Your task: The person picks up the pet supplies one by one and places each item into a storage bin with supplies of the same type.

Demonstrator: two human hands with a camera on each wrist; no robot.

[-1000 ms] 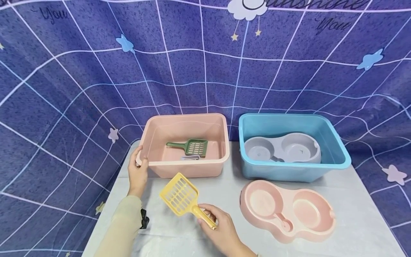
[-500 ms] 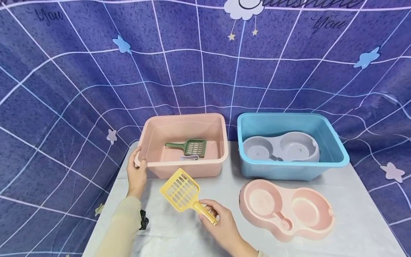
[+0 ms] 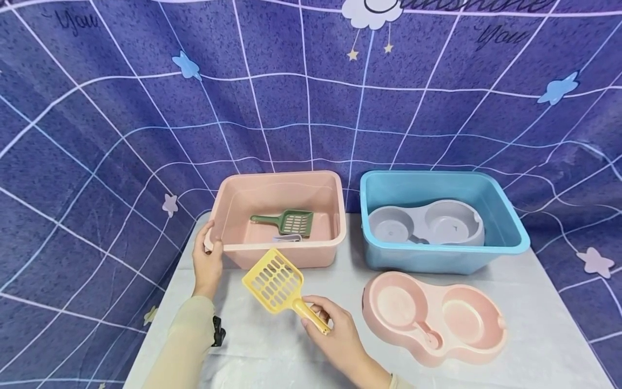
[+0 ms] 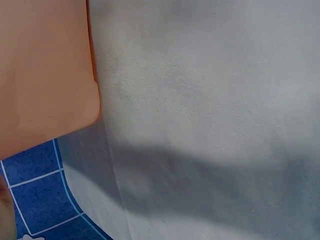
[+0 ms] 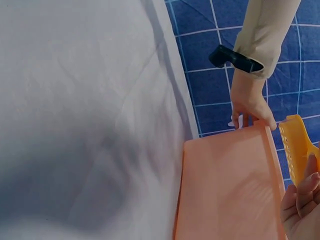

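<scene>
My left hand (image 3: 208, 267) grips the left front corner of a pink litter box (image 3: 279, 258), its fingers curled over the rim. My right hand (image 3: 337, 337) holds a yellow slotted litter scoop (image 3: 294, 300) by its handle, between thumb and fingers. The scoop's blade points up and left, overlapping the box's front wall in the head view. Inside the pink box lie a green litter scoop (image 3: 278, 220) and a small grey piece (image 3: 288, 238), partly hidden by the front rim. The right wrist view shows the yellow scoop (image 5: 295, 145) edge-on beside the box.
On the right stands a blue litter box (image 3: 427, 262) holding a grey double pet bowl (image 3: 420, 216). In front of it a pink double pet bowl (image 3: 434, 313) lies on the white-covered table (image 3: 262, 362). A patterned blue curtain (image 3: 291, 102) hangs behind and at the sides.
The yellow scoop and my right hand have risen a little toward the pink litter box. My left hand keeps its grip on the corner.
</scene>
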